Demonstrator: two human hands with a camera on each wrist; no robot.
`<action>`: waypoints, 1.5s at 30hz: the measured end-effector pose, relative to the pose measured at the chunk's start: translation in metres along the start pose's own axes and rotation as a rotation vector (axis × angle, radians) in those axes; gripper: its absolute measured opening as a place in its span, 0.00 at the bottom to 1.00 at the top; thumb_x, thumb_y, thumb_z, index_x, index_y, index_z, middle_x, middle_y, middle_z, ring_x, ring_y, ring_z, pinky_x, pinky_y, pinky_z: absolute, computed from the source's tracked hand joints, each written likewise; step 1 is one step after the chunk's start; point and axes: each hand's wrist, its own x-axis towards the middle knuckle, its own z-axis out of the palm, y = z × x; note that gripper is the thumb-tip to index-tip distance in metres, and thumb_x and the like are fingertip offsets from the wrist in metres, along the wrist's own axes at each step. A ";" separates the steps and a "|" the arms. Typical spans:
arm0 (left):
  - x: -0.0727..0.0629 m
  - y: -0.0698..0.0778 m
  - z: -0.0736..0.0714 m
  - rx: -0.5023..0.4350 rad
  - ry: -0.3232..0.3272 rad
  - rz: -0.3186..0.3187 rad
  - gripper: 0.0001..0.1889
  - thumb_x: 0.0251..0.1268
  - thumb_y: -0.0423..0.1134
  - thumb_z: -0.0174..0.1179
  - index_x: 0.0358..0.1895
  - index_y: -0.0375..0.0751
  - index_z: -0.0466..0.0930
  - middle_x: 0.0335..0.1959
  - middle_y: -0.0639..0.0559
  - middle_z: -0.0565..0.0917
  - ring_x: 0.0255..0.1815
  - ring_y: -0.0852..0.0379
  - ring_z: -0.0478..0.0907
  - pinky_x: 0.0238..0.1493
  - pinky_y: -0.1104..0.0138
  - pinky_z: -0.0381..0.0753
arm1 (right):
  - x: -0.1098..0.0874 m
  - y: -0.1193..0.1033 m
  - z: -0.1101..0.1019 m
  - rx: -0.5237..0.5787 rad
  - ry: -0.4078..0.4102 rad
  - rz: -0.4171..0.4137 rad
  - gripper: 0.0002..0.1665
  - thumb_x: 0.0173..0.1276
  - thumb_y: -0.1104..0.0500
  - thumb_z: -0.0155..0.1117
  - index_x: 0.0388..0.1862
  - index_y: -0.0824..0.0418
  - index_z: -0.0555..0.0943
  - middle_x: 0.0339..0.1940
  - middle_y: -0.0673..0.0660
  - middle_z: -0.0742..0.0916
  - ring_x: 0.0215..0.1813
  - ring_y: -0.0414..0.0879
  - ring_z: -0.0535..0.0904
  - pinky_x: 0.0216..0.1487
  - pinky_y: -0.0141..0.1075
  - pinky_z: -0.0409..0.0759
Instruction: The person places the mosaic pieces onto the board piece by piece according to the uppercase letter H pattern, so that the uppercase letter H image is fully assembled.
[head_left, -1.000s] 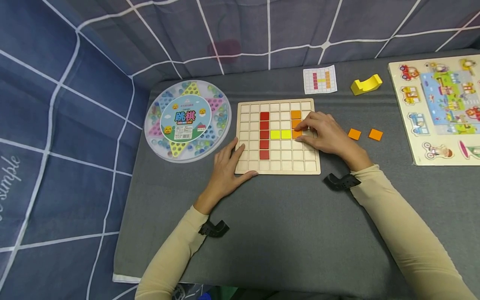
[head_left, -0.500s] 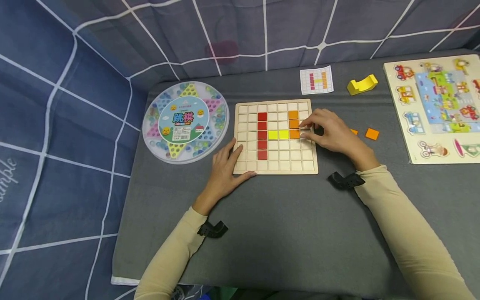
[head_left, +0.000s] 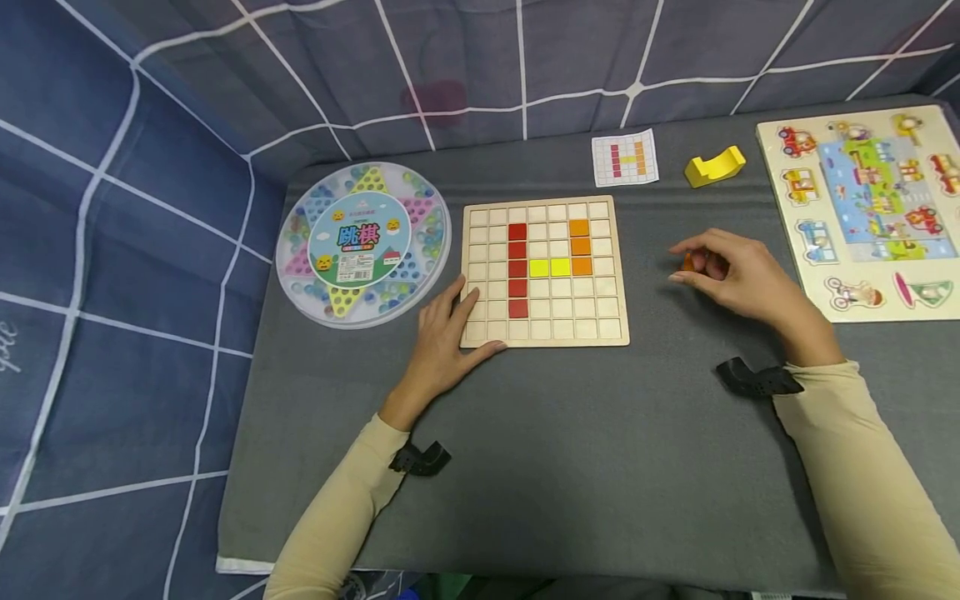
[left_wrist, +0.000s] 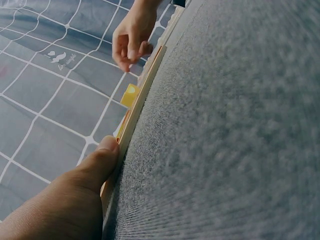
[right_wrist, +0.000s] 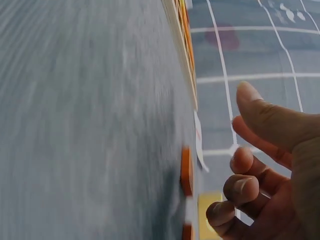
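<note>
A wooden grid board [head_left: 540, 332] lies on the table with a column of several red tiles [head_left: 517, 269], two yellow-green tiles [head_left: 549, 267] and three orange tiles [head_left: 581, 247]. My left hand [head_left: 442, 342] rests at its near left corner, fingers along the left edge and thumb at the front edge. To the right of the board, my right hand [head_left: 735, 271] hovers with thumb and index finger apart, above two loose orange tiles. The right wrist view shows one loose orange tile [right_wrist: 187, 171] on the cloth below the fingers, with the other partly cut off.
A small printed pattern card [head_left: 625, 158] lies behind the board, and a yellow curved block [head_left: 715, 167] is to its right. On the left is a round Chinese checkers set [head_left: 365, 242]. A picture peg puzzle [head_left: 862, 292] lies at the far right.
My right hand has left the third orange tile in the board and moved right, over the loose orange tiles. My left hand stays at the board's corner.
</note>
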 end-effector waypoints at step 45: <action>0.000 0.001 0.000 0.004 0.004 -0.004 0.51 0.58 0.77 0.44 0.73 0.38 0.63 0.76 0.37 0.57 0.73 0.37 0.58 0.66 0.43 0.57 | 0.008 0.012 0.011 -0.087 -0.082 0.020 0.17 0.59 0.70 0.72 0.48 0.62 0.85 0.31 0.54 0.75 0.31 0.40 0.64 0.32 0.29 0.59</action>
